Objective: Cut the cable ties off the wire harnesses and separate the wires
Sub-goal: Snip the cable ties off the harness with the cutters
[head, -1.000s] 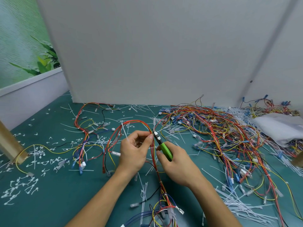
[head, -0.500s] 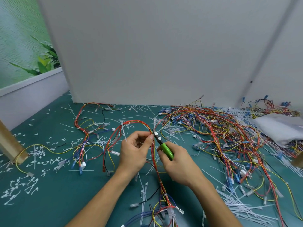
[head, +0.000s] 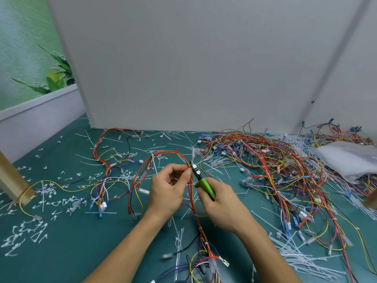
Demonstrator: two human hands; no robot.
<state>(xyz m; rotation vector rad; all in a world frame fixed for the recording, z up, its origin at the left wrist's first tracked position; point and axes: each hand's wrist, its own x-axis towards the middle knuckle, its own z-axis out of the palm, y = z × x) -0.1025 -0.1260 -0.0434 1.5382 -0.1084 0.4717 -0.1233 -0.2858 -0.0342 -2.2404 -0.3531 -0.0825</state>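
A red, yellow and orange wire harness [head: 163, 154] arches over the green table in front of me and runs down toward the bottom edge. My left hand [head: 169, 188] pinches its bundle just below the top of the arch. My right hand [head: 222, 205] grips green-handled cutters [head: 205, 184], and their dark jaws touch the bundle right beside my left thumb. A white cable tie [head: 154, 165] sticks out from the left leg of the arch. Whether a tie sits between the jaws is too small to tell.
A big tangle of harnesses [head: 265, 166] covers the table to the right, with a white plastic bag [head: 346, 158] behind it. A smaller separated harness [head: 106, 160] lies left. Cut tie pieces [head: 24, 233] litter the left, long ties [head: 306, 260] the lower right. A wooden post [head: 10, 180] stands far left.
My right hand has shifted a little toward the bundle with the cutters. My left hand keeps its pinch in the same place.
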